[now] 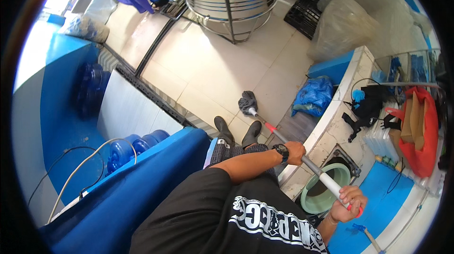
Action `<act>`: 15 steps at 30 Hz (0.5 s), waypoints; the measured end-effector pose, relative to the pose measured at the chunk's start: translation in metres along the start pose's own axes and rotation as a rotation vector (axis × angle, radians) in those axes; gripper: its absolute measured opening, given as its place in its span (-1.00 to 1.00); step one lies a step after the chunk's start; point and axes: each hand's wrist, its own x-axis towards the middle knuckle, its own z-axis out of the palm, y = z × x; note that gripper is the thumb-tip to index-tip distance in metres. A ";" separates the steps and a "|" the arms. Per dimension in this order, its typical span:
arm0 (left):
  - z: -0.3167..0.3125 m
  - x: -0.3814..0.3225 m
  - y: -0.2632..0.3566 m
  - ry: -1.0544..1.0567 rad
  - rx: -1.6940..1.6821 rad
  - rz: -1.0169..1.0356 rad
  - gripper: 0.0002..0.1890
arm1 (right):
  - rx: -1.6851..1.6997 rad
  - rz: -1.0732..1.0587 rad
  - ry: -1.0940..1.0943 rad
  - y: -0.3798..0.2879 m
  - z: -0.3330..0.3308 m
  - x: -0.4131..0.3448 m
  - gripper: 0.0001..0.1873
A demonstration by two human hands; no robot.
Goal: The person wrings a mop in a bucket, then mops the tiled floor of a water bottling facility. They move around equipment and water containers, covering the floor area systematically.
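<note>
My left hand (295, 153), with a dark watch at the wrist, is closed around the grey middle of a mop handle (312, 165). Near the handle's red-tipped top end, my right hand (349, 204) grips its white section. The handle slants down to a grey string mop head (247, 103), which rests on the light tiled floor (212, 73) just beyond my dark rubber boots (223, 128). Under the upper handle, a pale green basin (310, 200) holds murky liquid.
A ribbed metal tank on a stand (230, 5) stands ahead. At right are a tiled ledge (328, 131), a blue plastic bag (312, 96), a black crate (304, 12) and a red bag (420, 133). Blue water bottles (122, 151) and a raised floor edge (152, 96) lie left.
</note>
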 end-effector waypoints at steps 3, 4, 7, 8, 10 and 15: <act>-0.009 -0.011 -0.015 -0.096 0.079 -0.063 -0.68 | 0.067 -0.028 0.036 0.020 0.008 -0.006 -0.73; -0.017 -0.018 -0.024 -0.110 0.100 -0.057 -0.70 | 0.130 -0.007 0.043 0.027 0.015 -0.007 -0.74; -0.052 -0.043 -0.063 -0.126 0.126 -0.170 -0.71 | 0.218 0.006 0.112 0.061 0.055 -0.016 -0.74; -0.065 -0.055 -0.080 -0.080 0.153 -0.213 -0.71 | 0.243 0.056 0.097 0.073 0.071 -0.019 -0.75; -0.096 -0.079 -0.122 -0.050 0.158 -0.369 -0.71 | 0.277 0.105 0.047 0.102 0.113 -0.027 -0.78; -0.177 -0.152 -0.251 0.113 0.204 -0.662 -0.71 | 0.301 0.295 -0.180 0.172 0.238 -0.037 -0.78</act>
